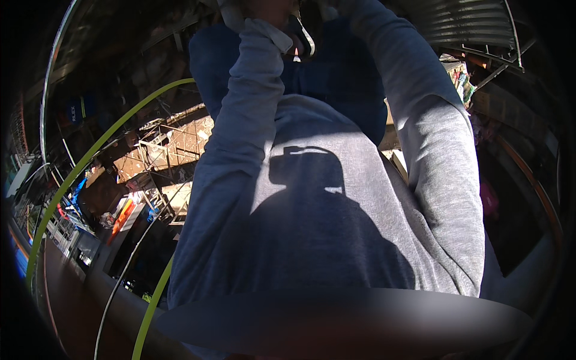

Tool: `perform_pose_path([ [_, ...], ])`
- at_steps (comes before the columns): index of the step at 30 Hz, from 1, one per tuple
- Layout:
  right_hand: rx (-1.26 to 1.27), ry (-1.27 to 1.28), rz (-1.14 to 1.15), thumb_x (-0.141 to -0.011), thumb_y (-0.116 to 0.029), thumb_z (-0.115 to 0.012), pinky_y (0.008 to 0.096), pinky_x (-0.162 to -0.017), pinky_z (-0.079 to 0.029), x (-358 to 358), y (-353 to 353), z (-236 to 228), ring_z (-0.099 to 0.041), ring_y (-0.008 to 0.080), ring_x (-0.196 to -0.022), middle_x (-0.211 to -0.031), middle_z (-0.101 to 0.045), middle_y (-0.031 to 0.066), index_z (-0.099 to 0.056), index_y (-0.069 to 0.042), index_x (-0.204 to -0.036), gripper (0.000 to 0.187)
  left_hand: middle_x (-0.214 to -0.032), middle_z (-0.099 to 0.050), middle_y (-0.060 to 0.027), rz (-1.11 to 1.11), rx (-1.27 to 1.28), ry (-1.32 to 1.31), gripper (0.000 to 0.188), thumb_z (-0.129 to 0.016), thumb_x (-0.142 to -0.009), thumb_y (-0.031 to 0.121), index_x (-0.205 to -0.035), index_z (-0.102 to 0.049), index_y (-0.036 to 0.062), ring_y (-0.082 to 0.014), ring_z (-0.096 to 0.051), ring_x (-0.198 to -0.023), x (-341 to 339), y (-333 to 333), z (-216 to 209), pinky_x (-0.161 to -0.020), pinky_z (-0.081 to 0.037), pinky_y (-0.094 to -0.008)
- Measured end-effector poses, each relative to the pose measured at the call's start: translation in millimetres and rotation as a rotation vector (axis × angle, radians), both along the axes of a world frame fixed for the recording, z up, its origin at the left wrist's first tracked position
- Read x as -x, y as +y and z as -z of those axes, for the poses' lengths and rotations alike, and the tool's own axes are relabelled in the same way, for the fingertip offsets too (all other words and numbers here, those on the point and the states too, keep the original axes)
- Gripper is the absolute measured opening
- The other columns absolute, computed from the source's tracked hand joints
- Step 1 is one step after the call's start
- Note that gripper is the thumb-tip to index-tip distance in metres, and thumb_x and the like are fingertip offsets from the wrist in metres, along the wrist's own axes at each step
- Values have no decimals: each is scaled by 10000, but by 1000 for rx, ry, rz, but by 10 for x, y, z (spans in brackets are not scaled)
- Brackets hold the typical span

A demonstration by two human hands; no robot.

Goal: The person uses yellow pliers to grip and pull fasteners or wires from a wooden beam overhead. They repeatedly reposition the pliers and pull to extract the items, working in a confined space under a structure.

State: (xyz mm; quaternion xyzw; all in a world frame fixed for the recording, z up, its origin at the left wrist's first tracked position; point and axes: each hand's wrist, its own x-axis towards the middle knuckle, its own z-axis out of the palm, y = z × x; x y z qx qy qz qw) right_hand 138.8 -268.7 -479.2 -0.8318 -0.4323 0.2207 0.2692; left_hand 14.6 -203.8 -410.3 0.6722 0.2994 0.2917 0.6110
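Both my arms, in grey sleeves, reach away from me toward the top edge. My left hand (271, 9) is cut off there and in shade, so its fingers do not show. A pale cuff (271, 36) surrounds its wrist. Just right of that wrist is a dark object with a bright curved edge (306, 37); its kind is unclear, and I cannot tell whether the hand touches it. The right sleeve (375, 27) runs out at the top, and no clear part of my right hand shows. Beneath the arms are my dark blue trousers (336, 75).
A yellow-green hose (90, 153) curves along my left, with a thin pale cable (129, 264) near it. Thin rods or frames (165, 144) stand over brown, sunlit ground at left. Corrugated sheet metal (465, 21) is at the upper right. An orange item (123, 216) lies among clutter.
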Motion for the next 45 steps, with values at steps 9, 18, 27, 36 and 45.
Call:
perform_pose_path([
  [9,-292,374,93,-924,-277,-702,343,-737,-569,1975,-757,-619,-744,242,-894,-1088,-747,186,-671,-57,-1265,408,-807,-703,-126,142,64,126,441,-747,-866,351,-971,-658,-68,-231,-694,-725,1316,-353,-271,-681,-546,-348],
  [18,-311,649,346,-1047,-416,-561,304,-688,-528,1776,-1167,-857,-683,165,-744,-810,-707,75,-729,-38,-1034,413,-1072,-709,-86,284,106,149,415,-693,-971,289,-1257,-632,-5,-139,-681,-849,1090,-128,-236,-726,-539,-282],
  [27,-387,995,475,-1084,-376,-477,292,-763,-547,1902,-1518,-1168,-716,194,-940,-1141,-731,109,-596,9,-1393,508,-1088,-701,-146,63,719,-290,424,-618,-1035,354,-1265,-582,0,-222,-713,-837,285,40,-467,-684,-588,-307],
  [36,-311,685,329,-1075,-462,-500,265,-727,-546,1621,-1606,-1229,-689,129,-871,-995,-750,108,-595,6,-1386,570,-747,-681,-131,-12,510,-92,364,-546,-1047,358,-919,-619,25,-224,-716,-748,209,109,-335,-661,-594,-350],
  [45,-8,280,-116,-1053,-406,-548,317,-675,-551,485,-1052,-1379,-672,178,-690,-917,-719,86,-660,-59,-1160,380,-816,-658,-247,67,-739,130,272,-568,-972,232,-878,-634,-14,-450,-645,-811,536,742,-159,-719,-497,-498],
])
